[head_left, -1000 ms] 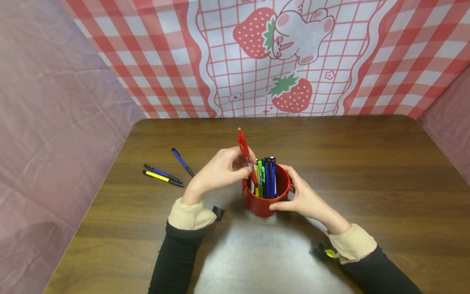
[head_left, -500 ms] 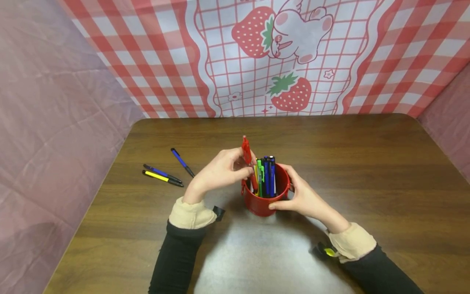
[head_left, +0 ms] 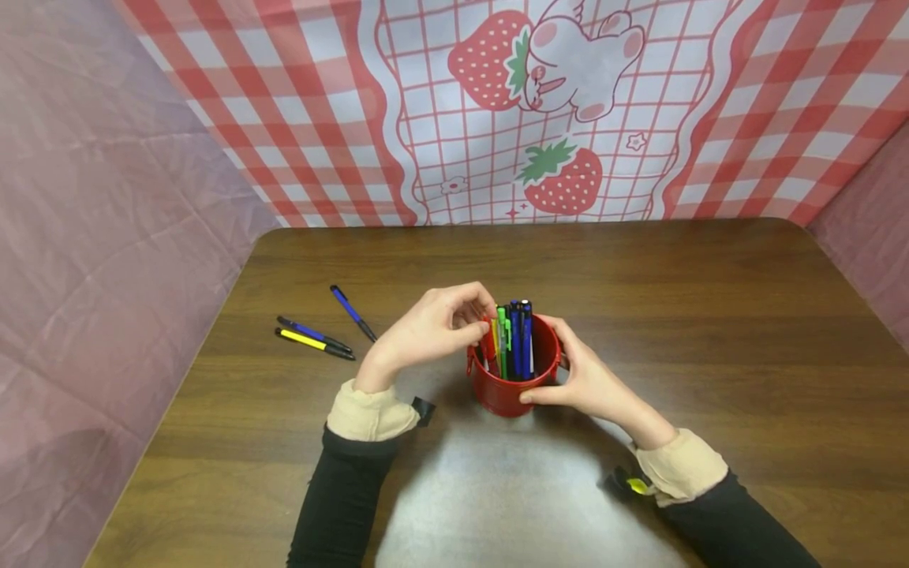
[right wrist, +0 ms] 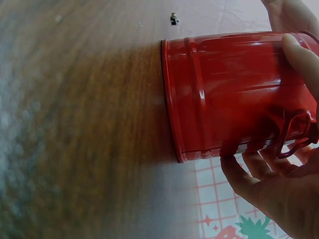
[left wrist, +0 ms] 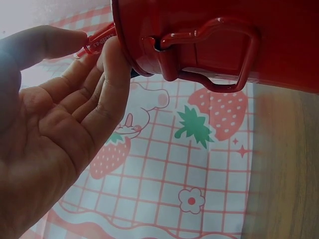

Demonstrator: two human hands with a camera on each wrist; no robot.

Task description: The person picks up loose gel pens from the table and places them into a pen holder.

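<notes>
The red metal bucket [head_left: 506, 398] stands upright on the table with several pens in it, among them a green pen [head_left: 503, 339] and blue pens [head_left: 526, 347]. At its left rim my left hand [head_left: 436, 327] pinches the upper end of a red pen [left wrist: 102, 39] between thumb and curled fingers; most of this pen is down inside the bucket. My right hand [head_left: 592, 383] holds the bucket's right side, thumb [right wrist: 299, 52] in front and fingers [right wrist: 244, 177] behind. The bucket's side handle [left wrist: 219, 55] hangs against its wall.
Left of my left hand, a yellow pen [head_left: 312, 344], a blue pen [head_left: 312, 333] and another blue pen [head_left: 351, 312] lie on the wooden table [head_left: 675, 292]. A strawberry-print checked cloth [head_left: 440, 102] hangs behind the table's far edge.
The red pen has gone down into the bucket, from standing well above the rim to little more than its top showing. My left fingers now sit at its upper end. The right hand stays put.
</notes>
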